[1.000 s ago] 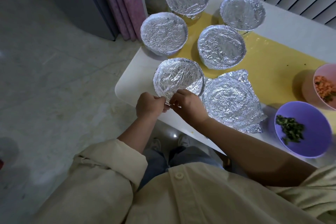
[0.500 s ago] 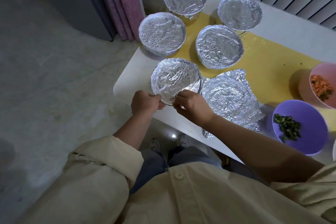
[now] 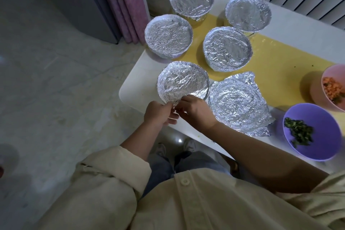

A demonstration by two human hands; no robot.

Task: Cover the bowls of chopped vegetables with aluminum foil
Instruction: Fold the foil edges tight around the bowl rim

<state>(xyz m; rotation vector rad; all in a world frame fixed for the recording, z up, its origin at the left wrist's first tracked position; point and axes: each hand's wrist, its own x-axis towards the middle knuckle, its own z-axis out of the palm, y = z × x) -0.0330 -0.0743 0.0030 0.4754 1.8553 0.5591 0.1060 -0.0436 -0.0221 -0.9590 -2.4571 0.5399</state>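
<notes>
Both hands have drawn closer together at the near rim of the foil-covered bowl: left hand and right hand each pinch the foil edge (crumpled between their fingertips). It sits at the near-left corner of the table, beside a loosely foiled bowl.

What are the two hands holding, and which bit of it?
The left hand and the right hand both pinch the foil cover nearest the person, with their fingers on its crumpled near edge.

A white table stands on grey tiled floor beside pink curtain.
</notes>
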